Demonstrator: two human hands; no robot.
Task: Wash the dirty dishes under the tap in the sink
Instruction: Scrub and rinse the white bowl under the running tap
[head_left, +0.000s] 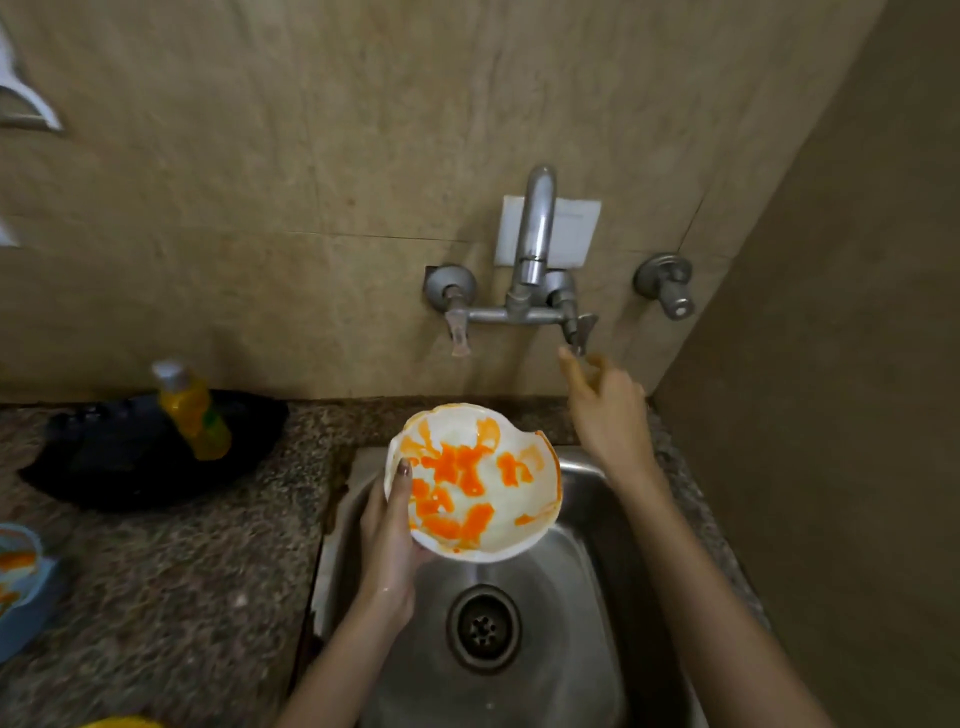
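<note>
Holding: white bowl (483, 483), orange-smeared, is gripped at its left rim by the left grip (387, 551), thumb laid inside the rim.
Bowl position: centre of frame, tilted, above the sink (597, 649), below the tap (537, 228).
Right grip (608, 415): raised to the right lever (582, 330), fingers loosely curled; whether the lever is held cannot be told (blur).
Left of frame: yellow bottle (192, 410) and black pan (104, 467) on tabletop (208, 571).
</note>
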